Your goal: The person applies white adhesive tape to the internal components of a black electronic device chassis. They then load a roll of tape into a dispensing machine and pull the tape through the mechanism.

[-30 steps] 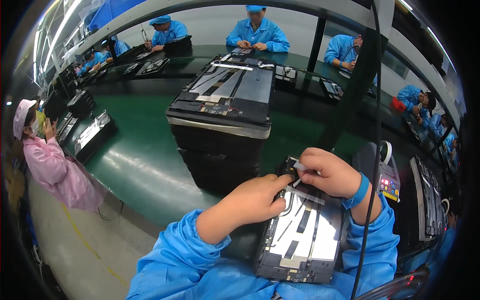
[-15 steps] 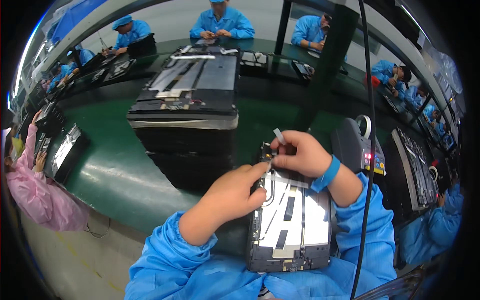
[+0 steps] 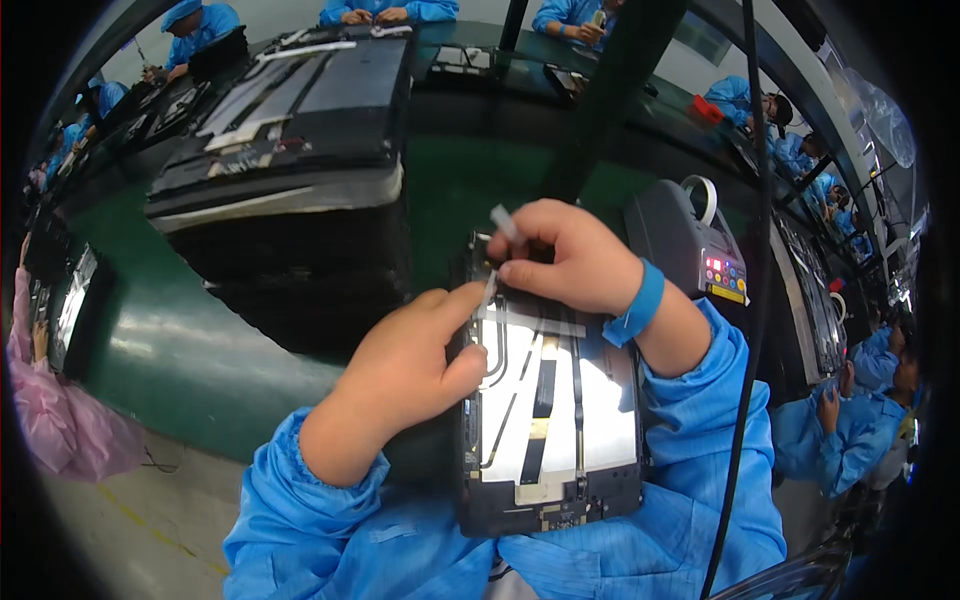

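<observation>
Head: half-curled hands [image 3: 400, 370] [image 3: 570, 255], strip [image 3: 506, 224] in right

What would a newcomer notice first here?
Probably the tall stack of dark panels at upper left. Next, the flat device glaring silvery below centre, with the left hand and right hand at its far end. Then the red display on the grey machine to their right.

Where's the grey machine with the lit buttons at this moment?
In the head view, the grey machine stands right of centre, just to the right of the right hand and beyond its blue wristband.
</observation>
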A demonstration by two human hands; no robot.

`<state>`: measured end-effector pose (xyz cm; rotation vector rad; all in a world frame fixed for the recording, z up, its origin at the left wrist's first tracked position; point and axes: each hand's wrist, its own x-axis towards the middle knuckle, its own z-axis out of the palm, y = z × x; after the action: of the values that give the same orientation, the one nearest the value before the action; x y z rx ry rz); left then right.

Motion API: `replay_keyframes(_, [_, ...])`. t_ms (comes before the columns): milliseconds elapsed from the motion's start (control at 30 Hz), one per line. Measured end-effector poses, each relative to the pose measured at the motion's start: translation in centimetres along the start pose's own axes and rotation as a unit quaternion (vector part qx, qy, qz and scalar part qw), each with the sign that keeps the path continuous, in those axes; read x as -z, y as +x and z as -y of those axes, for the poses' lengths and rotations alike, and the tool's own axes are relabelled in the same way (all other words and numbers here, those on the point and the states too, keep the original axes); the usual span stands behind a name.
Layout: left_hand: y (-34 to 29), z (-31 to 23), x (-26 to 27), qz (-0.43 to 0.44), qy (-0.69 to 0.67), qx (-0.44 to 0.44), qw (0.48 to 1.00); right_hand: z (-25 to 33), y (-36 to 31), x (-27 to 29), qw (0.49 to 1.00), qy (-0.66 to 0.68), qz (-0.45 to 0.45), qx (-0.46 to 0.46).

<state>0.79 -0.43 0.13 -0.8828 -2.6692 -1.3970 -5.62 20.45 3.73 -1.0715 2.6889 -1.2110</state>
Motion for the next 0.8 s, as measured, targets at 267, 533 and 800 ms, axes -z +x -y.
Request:
replay_keyframes(267, [0.0, 0.4, 0.2, -0.012, 0.011, -0.027, 1.000, 1.5, 0.1, 0.4, 0.983, 0.134, 0.053, -0.116])
replay_keyframes(533, [-0.1, -0.4, 0.3, -0.005, 0.013, 0.007, 1.000, 1.8, 0.5, 0.8, 0.972, 0.079, 0.084, -0.204])
replay_keyframes(800, [0.1, 0.3, -0.3, -0.023, -0.001, -0.010, 1.000, 0.7, 1.3, 1.5, 0.937, 0.226, 0.117, -0.238])
